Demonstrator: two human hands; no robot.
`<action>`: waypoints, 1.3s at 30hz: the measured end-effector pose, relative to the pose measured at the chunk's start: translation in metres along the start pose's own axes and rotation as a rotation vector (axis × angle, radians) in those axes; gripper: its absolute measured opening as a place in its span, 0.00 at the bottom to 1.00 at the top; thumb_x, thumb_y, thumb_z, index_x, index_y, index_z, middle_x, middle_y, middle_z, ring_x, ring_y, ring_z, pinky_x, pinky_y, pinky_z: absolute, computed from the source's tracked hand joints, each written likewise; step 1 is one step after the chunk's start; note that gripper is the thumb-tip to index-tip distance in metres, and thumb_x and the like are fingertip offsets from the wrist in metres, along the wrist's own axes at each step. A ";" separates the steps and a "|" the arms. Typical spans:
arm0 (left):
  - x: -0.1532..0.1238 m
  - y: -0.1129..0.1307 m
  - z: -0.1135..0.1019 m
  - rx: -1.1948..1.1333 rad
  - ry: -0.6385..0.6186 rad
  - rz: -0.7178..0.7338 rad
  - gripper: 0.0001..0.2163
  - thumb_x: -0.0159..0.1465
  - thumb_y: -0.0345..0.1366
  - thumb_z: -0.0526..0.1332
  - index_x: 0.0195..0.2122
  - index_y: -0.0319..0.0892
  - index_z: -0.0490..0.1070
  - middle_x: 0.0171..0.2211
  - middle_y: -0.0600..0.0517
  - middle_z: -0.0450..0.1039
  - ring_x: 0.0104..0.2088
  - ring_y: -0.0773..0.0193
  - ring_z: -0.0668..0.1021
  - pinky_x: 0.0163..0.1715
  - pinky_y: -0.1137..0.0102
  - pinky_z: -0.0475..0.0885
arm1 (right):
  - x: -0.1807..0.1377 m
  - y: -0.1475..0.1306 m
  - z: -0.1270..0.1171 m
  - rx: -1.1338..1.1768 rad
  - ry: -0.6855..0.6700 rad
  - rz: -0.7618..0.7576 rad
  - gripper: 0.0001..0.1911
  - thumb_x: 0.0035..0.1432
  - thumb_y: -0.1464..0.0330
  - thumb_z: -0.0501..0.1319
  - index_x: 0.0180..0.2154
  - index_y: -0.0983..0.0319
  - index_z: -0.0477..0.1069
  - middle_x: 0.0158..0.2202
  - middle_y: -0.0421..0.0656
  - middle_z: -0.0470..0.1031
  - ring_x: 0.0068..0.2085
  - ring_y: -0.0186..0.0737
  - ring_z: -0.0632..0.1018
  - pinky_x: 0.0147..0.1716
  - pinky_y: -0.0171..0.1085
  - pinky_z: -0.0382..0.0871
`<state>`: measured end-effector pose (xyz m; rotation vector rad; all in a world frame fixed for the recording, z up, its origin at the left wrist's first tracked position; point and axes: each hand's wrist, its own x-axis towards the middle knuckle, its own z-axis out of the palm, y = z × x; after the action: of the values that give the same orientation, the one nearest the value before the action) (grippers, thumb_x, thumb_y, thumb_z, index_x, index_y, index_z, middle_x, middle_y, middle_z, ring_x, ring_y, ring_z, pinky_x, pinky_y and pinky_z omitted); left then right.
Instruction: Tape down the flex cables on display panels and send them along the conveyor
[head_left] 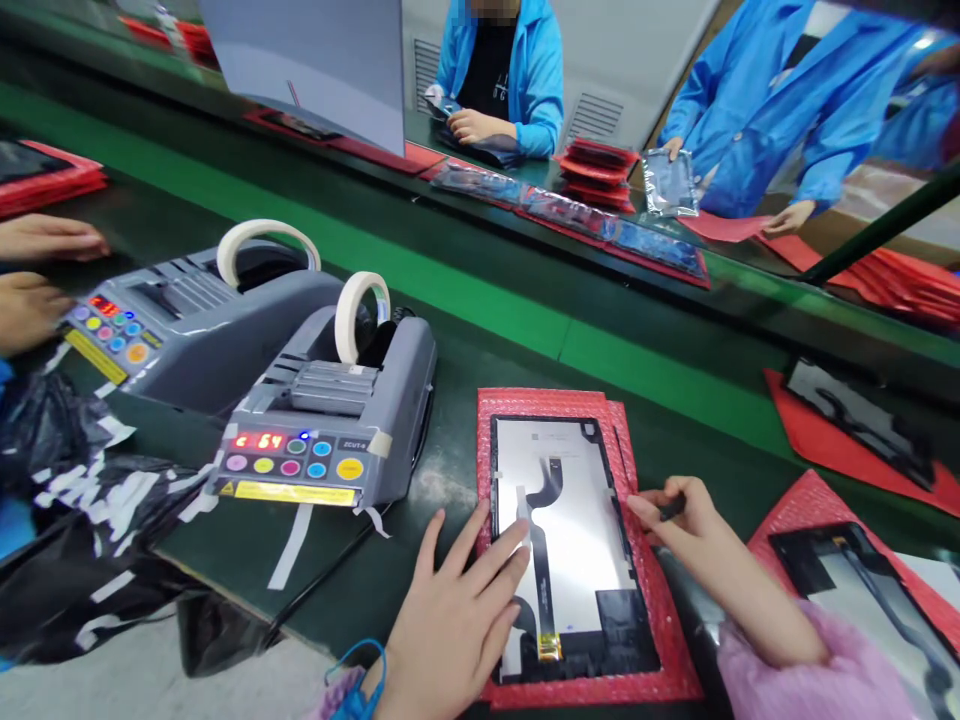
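Note:
A tablet screen panel (577,530) lies face down on a red bubble-wrap sheet (660,640) in front of me, with a black flex cable (541,500) running down its silvery back. My left hand (454,615) rests flat, fingers spread, with the fingertips on the panel's left edge next to the cable. My right hand (686,525) sits at the panel's right edge, pinching a small dark object I cannot identify.
Two grey tape dispensers (330,420) (187,320) with cream tape rolls stand to the left, cut tape strips and black bags (67,510) beside them. More panels on red sheets (862,420) lie to the right. Another person's hands (30,280) are at far left; people in blue coats (780,100) work across the green belt (450,290).

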<state>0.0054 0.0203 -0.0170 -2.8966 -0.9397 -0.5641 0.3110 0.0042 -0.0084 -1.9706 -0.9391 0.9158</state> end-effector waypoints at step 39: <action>0.005 -0.007 0.013 0.045 0.070 -0.260 0.21 0.68 0.35 0.57 0.63 0.41 0.67 0.69 0.44 0.63 0.67 0.45 0.61 0.59 0.54 0.58 | 0.173 -0.080 0.058 0.117 0.378 -0.310 0.32 0.52 0.44 0.65 0.44 0.52 0.49 0.36 0.34 0.65 0.31 0.36 0.71 0.34 0.38 0.69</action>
<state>0.0091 0.0302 -0.0277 -2.7137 -1.3098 -0.6448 0.3207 0.2032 -0.0151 -1.7527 -0.9119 0.3959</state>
